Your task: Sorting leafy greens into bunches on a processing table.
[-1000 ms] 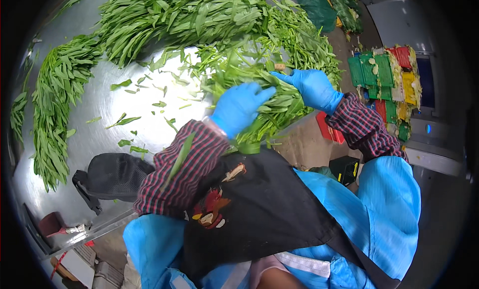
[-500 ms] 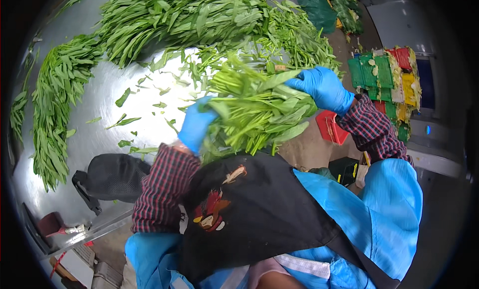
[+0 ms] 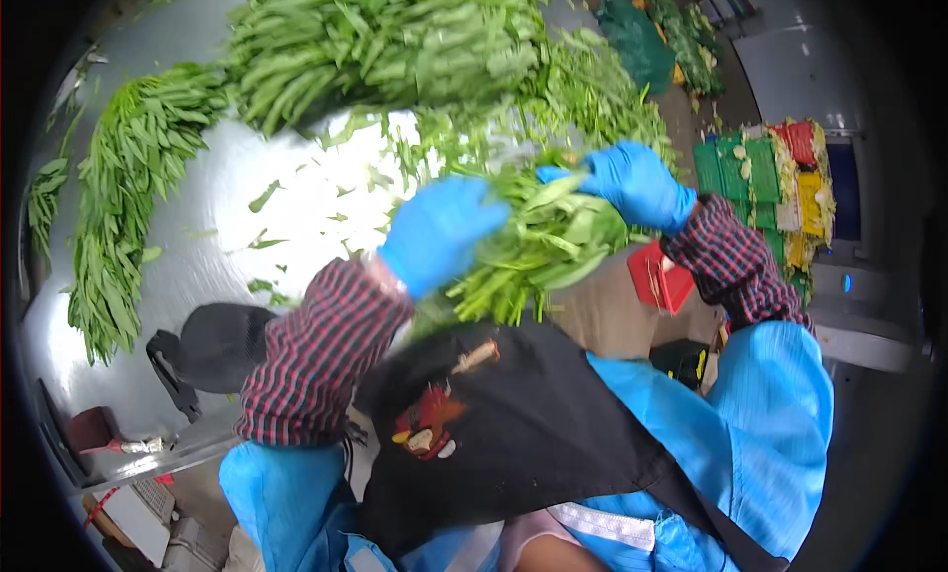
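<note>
Blue, thin gloves with a smooth sheen cover both hands. The left hand [image 3: 439,231] is blurred, its fingers partly bent against the left side of a loose bunch of long, lance-shaped green leaves and pale green stems [image 3: 543,244]; whether it grips any of them cannot be told. The right hand [image 3: 642,189] is closed on the upper right of that bunch, its fingers bent over the leaves. The bunch is between the hands, in front of the black cloth apron [image 3: 513,414], near the edge of the shiny grey metal worktop [image 3: 212,236].

The apron bears a red, brown and cream figure [image 3: 430,421]. A yellow marking on a black box [image 3: 677,360] on the floor is too small to read.

A thick, overlapping heap of similar leaves [image 3: 395,48] lies at the far side of the worktop, and a narrower row [image 3: 138,187] curves down its left. Cut scraps are scattered between. A rounded black bag [image 3: 225,347] rests beside the left sleeve of red-and-dark checked fabric [image 3: 326,355]. To the right, a red plastic container [image 3: 660,279] sits on the floor, below stacked green, red and yellow crates [image 3: 741,169].
</note>
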Tool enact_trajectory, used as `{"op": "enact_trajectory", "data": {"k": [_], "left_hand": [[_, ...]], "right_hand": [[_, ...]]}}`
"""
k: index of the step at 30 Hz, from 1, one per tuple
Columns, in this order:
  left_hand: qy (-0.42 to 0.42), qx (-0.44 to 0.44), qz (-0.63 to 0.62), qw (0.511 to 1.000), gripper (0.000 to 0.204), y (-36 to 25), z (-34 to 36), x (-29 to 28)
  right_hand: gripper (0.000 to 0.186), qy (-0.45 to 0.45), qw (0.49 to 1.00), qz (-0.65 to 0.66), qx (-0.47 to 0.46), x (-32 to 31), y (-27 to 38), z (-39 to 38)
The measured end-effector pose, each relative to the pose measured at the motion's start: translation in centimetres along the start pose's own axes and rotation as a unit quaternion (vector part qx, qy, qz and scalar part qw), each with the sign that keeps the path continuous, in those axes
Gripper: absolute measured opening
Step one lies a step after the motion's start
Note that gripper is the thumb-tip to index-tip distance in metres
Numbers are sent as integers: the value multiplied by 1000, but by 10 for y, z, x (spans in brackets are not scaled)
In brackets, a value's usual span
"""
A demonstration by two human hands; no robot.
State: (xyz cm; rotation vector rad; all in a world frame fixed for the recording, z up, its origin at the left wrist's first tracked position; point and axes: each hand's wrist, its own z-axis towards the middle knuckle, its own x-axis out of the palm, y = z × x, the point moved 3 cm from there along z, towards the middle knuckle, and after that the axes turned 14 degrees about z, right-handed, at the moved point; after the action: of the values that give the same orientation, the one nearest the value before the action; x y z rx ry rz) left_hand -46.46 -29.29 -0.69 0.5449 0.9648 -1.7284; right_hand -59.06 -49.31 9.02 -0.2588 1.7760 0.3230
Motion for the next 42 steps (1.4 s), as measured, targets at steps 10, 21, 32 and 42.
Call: {"op": "enact_trajectory", "data": {"k": [10, 21, 32, 42], "left_hand": [[70, -79, -7, 994, 43, 1, -15, 13], [-26, -515, -549, 658, 43, 48, -92, 47], [-12, -490, -658, 571, 31, 31, -63, 13], [-14, -467, -707, 531, 39, 31, -69, 17]], "right_hand": [[78, 10, 999, -33, -6, -1, -7, 3], [75, 30, 996, -67, 43, -20, -11, -17], [65, 6, 997, 33, 73, -9, -17, -24], [74, 2, 990, -131, -49, -28, 2, -6]]}}
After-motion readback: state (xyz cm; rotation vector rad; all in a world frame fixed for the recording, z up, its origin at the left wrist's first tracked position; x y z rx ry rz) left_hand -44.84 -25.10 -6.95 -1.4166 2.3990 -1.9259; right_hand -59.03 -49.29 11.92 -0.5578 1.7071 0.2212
